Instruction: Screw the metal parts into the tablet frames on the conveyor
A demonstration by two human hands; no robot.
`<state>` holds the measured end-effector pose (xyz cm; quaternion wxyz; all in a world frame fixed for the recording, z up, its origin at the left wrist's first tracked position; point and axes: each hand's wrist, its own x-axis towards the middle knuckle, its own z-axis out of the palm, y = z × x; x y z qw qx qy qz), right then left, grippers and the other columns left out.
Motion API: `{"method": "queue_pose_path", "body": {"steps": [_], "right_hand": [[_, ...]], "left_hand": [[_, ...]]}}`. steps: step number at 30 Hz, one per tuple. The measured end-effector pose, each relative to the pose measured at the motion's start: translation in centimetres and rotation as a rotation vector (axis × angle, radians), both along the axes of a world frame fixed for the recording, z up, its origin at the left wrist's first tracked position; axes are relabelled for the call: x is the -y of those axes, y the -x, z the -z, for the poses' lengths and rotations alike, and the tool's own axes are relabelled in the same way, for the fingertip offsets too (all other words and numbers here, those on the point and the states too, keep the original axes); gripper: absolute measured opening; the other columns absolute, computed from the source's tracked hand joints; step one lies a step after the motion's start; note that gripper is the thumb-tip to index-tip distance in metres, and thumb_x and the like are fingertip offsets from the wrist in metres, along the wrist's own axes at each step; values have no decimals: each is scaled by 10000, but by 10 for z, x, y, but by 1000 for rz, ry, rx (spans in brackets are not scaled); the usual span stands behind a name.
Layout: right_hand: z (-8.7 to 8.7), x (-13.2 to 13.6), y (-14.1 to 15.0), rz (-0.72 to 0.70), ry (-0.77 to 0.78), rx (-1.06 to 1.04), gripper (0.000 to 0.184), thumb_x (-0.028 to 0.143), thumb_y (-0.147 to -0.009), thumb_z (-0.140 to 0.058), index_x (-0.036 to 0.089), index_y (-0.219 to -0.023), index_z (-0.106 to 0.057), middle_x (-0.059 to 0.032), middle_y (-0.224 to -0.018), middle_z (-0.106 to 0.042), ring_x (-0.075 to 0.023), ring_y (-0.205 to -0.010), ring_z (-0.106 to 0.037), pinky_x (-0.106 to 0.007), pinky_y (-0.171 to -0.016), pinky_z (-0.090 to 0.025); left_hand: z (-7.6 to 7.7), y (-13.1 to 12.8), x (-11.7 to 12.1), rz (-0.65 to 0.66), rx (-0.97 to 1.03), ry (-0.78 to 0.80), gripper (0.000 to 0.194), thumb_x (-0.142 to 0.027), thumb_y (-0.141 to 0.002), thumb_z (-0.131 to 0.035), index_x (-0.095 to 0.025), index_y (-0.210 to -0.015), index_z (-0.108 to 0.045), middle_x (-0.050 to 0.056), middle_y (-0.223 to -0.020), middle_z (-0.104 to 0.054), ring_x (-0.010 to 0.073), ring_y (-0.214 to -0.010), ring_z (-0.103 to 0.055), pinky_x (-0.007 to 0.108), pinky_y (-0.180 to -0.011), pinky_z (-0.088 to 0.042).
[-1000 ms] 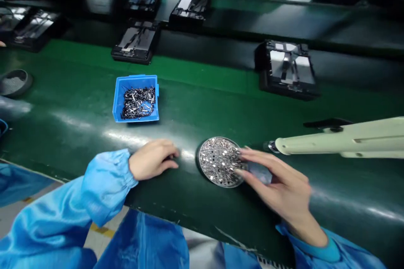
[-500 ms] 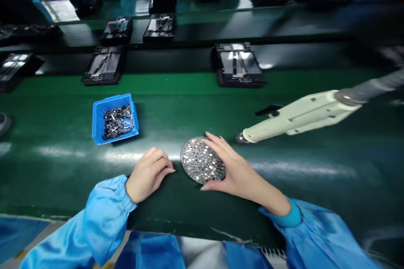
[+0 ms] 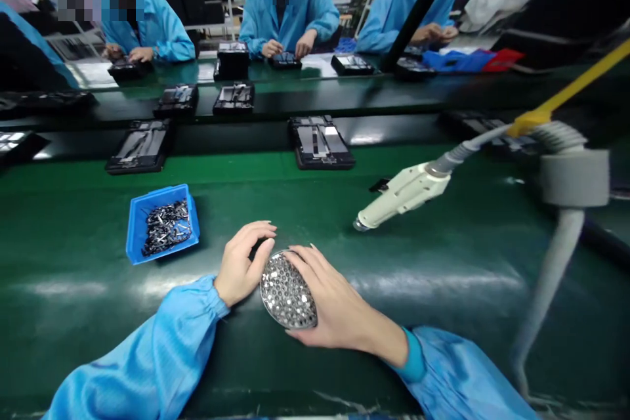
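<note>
A round metal dish full of small shiny screws is tilted up off the green belt. My right hand cups it from the right and underneath, fingers wrapped round its rim. My left hand touches its left edge, fingers curved over the top. Both sleeves are blue.
A blue bin of small dark metal parts sits to the left. A cream electric screwdriver hangs on a hose over the belt at right. Black fixture trays ride the belt behind. Several people in blue coats work across the line.
The dish went from lying flat under my right hand to being lifted and tilted between both hands. My left hand moved right to its edge. The view tipped upward.
</note>
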<state>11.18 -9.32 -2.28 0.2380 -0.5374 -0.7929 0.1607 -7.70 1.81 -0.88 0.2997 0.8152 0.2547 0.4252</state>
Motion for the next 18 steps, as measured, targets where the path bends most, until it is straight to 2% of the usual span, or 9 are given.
{"method": "queue_pose_path", "body": {"steps": [5,10,12,14,16,18], "right_hand": [[-1,-10,-2,52,30,15,1199,422,-615,-947,65,-1563,-305,-288,-1543,-449,-445,-1470,-425,-672,-1283,-300],[-5,-19,1,67,56,-11,1183,428,-609,-959,84,-1550,-330,-270,-1531,-476,-434,-1463,-447,-681,-1286,-286],[-5,-24,-3,67,57,-19,1194,428,-612,-974,84,-1554,-326,-269,-1559,-458,-419,-1494,-420,-654,-1301,-279],[-2,-28,-10,36,71,-33,1282,464,-605,-999,100,-1592,-268,-273,-1617,-402,-410,-1541,-366,-650,-1306,-274],[4,-31,-19,34,96,-58,1411,509,-561,-1024,127,-1634,-191,-275,-1650,-360,-418,-1563,-332,-684,-1302,-251],[7,-32,-25,54,122,-88,1457,501,-539,-1035,157,-1654,-162,-264,-1643,-384,-423,-1555,-350,-718,-1302,-198]], "left_hand": [[10,2,2,-34,32,106,232,-291,-1080,-490,-181,-1137,-686,112,-1222,-764,208,-1185,-718,354,-1049,-573],[10,-8,5,-24,19,137,322,-353,-1104,-419,-176,-1202,-669,116,-1294,-742,205,-1247,-695,343,-1094,-556],[11,-17,6,-23,-39,134,382,-390,-1107,-390,-160,-1249,-659,138,-1339,-722,227,-1275,-682,383,-1127,-547],[15,-27,7,-10,-143,99,460,-441,-1101,-374,-136,-1328,-632,169,-1400,-686,270,-1340,-643,452,-1176,-519],[19,-35,7,15,-248,44,553,-499,-1088,-365,-104,-1396,-597,199,-1434,-657,317,-1393,-598,529,-1226,-464],[21,-38,8,17,-302,19,623,-536,-1079,-341,-69,-1412,-585,225,-1431,-651,349,-1394,-591,580,-1250,-420]]}}
